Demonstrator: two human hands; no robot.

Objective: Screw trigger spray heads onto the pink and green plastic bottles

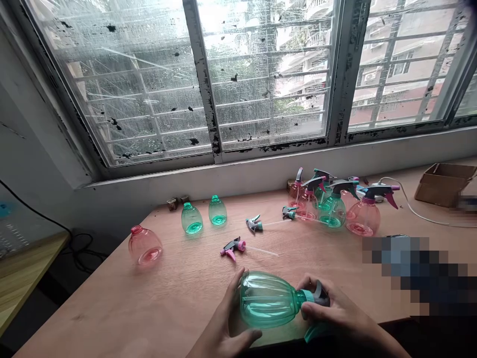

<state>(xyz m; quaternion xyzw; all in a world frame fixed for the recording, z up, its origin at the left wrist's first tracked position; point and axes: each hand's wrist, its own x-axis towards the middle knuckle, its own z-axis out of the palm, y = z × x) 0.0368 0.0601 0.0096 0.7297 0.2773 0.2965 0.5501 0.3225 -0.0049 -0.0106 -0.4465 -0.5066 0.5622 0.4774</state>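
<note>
A clear green spray bottle (266,300) lies on its side at the near edge of the wooden table (179,293). My left hand (223,330) cups its round body from below and behind. Around the neck, my right hand (335,315) is closed on the grey and teal spray head (316,296), whose teal trigger points down. Loose spray heads lie further back: a pink-tipped one (233,247) and two teal ones (254,224) (289,213), each with a thin tube.
Two headless green bottles (191,219) (217,211) and a headless pink bottle (145,245) stand at the left. Several assembled pink and green sprayers (331,205) cluster by the window sill. A cardboard box (444,184) and a white cable (417,211) sit at the right.
</note>
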